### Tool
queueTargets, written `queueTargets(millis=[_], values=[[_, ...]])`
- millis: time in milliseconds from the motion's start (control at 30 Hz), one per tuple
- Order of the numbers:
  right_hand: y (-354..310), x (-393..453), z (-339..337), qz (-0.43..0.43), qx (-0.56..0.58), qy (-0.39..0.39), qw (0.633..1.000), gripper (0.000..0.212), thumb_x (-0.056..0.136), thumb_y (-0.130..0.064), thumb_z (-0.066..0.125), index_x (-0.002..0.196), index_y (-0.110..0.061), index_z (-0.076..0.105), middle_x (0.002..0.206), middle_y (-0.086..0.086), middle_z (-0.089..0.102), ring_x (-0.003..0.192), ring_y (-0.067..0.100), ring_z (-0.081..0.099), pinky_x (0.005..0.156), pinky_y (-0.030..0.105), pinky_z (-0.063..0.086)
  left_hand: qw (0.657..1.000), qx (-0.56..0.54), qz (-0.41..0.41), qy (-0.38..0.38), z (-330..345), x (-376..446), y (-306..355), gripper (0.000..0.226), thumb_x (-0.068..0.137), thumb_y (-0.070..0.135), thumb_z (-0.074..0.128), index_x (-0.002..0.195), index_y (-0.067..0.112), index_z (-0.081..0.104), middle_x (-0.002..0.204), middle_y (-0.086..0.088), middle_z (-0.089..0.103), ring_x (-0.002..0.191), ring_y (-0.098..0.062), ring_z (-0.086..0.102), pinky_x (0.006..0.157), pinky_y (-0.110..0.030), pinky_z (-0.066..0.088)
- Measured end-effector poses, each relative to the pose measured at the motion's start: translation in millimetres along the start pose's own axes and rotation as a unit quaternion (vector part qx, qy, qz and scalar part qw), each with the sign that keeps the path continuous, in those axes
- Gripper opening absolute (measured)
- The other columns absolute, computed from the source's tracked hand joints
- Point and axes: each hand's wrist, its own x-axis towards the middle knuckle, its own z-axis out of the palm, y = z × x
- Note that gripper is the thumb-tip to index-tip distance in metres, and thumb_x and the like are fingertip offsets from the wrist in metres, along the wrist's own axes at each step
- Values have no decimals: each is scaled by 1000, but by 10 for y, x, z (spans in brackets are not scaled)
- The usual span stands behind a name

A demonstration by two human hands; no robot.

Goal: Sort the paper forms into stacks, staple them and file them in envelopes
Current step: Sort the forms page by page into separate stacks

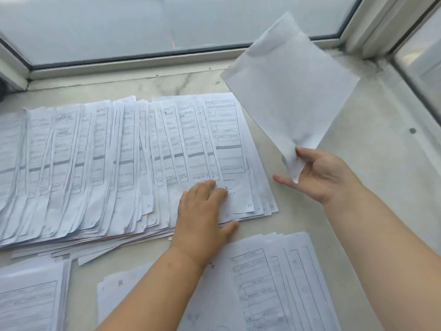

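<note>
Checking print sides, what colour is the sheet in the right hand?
Plain white, blank on the side showing, in the head view: sheet.

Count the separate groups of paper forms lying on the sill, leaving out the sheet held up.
3: fanned spread across the middle, stack at bottom left, stack at bottom centre. Others may lie out of frame.

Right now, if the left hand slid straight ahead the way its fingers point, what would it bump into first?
Probably nothing blocks it: the left hand already rests on the fanned forms, so it would slide over more printed sheets toward the window frame.
</note>
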Motion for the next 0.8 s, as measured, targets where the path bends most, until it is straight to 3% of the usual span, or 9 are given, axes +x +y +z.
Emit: queueTargets(millis=[100, 200, 300, 433, 700, 800], values=[[-26, 110, -83, 14, -22, -23, 999, 21, 99, -10, 43, 98, -19, 63, 69, -7, 71, 57, 9, 68, 100, 55, 42, 1000, -23, -3, 7, 0, 8, -25, 57, 76, 53, 70, 126, 29, 54, 147, 8, 35, 137, -13, 24, 116, -32, 18], [-2, 179, -121, 29, -37, -59, 997, 22, 98, -9, 45, 110, -16, 62, 77, -4, 73, 63, 12, 70, 96, 56, 44, 999, -31, -13, 14, -8, 9, 6, 69, 71, 71, 60, 126, 31, 53, 143, 9, 38, 134, -13, 28, 115, -32, 23], [44, 214, -113, 45, -56, -88, 994, 25, 97, -8, 45, 113, -14, 62, 89, -2, 74, 73, 15, 72, 92, 56, 45, 1000, 0, -24, 18, 19, 50, 71, 73, 68, 66, 67, 128, 29, 49, 138, 5, 38, 130, -20, 31, 111, -33, 26], [17, 241, -108, 32, -60, -103, 992, 25, 97, -7, 45, 114, -15, 61, 87, -3, 74, 71, 14, 72, 94, 59, 43, 999, 40, -25, 12, 38, 86, 105, 66, 68, 59, 72, 123, 28, 53, 135, 0, 42, 126, -28, 36, 106, -40, 33], [-46, 257, -193, 27, -59, -99, 993, 42, 94, -8, 49, 135, -17, 53, 114, -1, 70, 90, 18, 72, 97, 65, 43, 999, -19, -25, -10, -56, 58, 35, 58, 73, 52, 75, 125, 34, 57, 139, 9, 40, 131, -14, 30, 105, -23, 23], [-42, 247, -207, 26, -61, -107, 992, 39, 95, -7, 47, 131, -19, 56, 106, -3, 72, 83, 15, 72, 98, 63, 43, 999, -10, -26, -20, -67, 62, 27, 59, 73, 49, 77, 126, 35, 57, 140, 12, 39, 131, -11, 29, 103, -19, 20]])
